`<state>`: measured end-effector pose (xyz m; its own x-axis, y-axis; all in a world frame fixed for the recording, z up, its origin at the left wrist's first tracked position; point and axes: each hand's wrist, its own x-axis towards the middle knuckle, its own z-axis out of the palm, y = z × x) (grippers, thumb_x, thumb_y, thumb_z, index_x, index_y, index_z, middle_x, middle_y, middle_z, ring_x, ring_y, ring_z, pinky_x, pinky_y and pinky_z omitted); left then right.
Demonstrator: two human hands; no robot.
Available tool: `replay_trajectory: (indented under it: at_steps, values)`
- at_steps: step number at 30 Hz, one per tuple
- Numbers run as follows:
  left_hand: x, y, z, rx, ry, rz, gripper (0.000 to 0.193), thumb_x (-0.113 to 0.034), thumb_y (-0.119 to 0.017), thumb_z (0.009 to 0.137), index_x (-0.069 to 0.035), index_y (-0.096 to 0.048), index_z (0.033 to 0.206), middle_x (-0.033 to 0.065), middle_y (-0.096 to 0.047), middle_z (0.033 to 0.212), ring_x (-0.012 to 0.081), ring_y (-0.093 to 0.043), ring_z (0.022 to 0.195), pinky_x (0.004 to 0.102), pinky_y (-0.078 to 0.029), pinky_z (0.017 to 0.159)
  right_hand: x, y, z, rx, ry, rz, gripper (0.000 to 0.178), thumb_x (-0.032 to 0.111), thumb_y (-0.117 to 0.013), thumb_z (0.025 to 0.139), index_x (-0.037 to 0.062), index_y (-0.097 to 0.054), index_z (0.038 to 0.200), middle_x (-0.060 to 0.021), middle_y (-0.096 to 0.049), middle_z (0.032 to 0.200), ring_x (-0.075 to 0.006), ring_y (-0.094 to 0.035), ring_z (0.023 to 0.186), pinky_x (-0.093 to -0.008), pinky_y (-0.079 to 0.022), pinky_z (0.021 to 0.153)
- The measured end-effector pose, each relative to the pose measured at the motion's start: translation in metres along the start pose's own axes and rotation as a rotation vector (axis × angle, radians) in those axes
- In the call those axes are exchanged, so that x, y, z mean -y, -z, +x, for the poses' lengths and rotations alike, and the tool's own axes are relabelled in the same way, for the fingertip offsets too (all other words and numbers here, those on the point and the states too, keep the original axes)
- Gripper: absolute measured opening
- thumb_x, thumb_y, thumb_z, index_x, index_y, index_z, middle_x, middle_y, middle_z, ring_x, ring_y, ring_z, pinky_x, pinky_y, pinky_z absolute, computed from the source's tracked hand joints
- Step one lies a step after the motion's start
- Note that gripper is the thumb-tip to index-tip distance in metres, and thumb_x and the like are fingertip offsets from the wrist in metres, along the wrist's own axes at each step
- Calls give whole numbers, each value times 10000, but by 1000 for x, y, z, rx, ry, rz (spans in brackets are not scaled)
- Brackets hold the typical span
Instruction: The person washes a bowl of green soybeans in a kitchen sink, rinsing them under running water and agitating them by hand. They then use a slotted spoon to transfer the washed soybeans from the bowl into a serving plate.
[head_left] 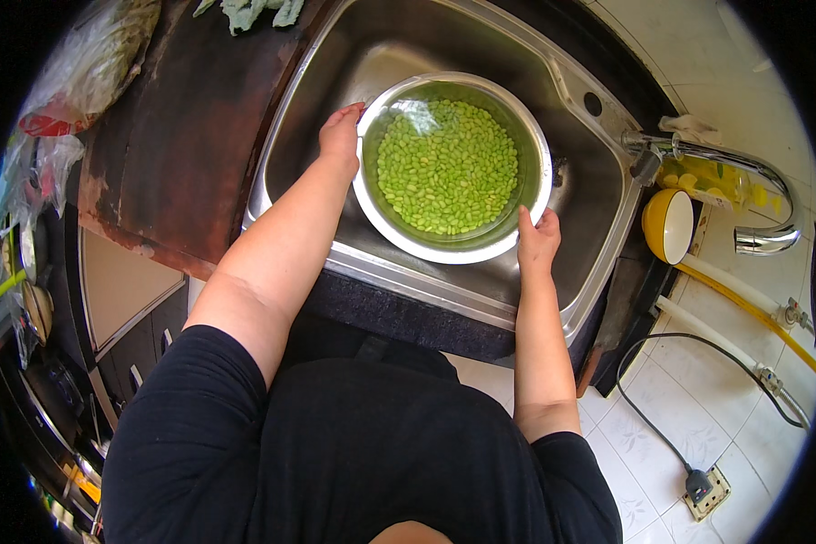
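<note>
A round stainless steel bowl [453, 256] is in the metal sink [335, 86]. Shelled green beans [449, 168] lie under clear water inside it, and light glints off the surface near the far left. My left hand [341, 140] grips the bowl at its left side, the fingertips pointing away from me. At the near right of the rim, my right hand [539, 238] has hold with the thumb on the edge. Fingers of both hands are partly hidden by the bowl's wall.
A curved chrome faucet [771, 172] swings out to the right of the sink. Near it sits a yellow bowl [669, 227] with a white inside. A dark wooden board [181, 136] lies left, plastic bags [91, 63] beyond. A black plug [698, 485] sits in a wall socket.
</note>
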<state>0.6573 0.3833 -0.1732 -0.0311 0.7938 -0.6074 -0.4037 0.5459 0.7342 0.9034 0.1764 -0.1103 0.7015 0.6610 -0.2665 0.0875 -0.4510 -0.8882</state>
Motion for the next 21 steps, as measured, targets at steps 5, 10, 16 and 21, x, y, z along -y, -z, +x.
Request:
replay_trajectory:
  at_steps: [5, 10, 16, 21]
  values:
    - [1, 0, 2, 4, -8, -34, 166, -90, -461, 889, -15, -564, 996, 76, -583, 954, 176, -548, 888, 283, -441, 818, 1, 0, 0, -4, 5, -5, 250, 77, -628, 792, -52, -518, 975, -78, -626, 870, -96, -572, 742, -217, -442, 674]
    - [-3, -2, -3, 6, 16, -53, 159, -79, -473, 879, -20, -561, 998, 82, -584, 967, 178, -548, 899, 292, -446, 814, 2, 0, 0, -10, 0, -17, 242, 67, -624, 794, -50, -518, 978, -75, -625, 876, -98, -573, 748, -214, -440, 678]
    - [0, -1, 1, 13, 22, -29, 154, -74, -480, 874, -30, -565, 995, 84, -587, 979, 180, -547, 903, 298, -448, 816, 3, 0, 0, 1, 1, 16, 243, 61, -620, 798, -54, -515, 985, -86, -620, 902, -106, -575, 768, -221, -441, 693]
    - [-1, -2, -1, 6, -15, 30, 150, -76, -499, 868, -30, -573, 990, 81, -590, 977, 176, -549, 893, 293, -450, 806, -4, 1, 2, 6, 9, 72, 251, 62, -617, 802, -56, -508, 994, -88, -618, 906, -103, -574, 773, -215, -438, 696]
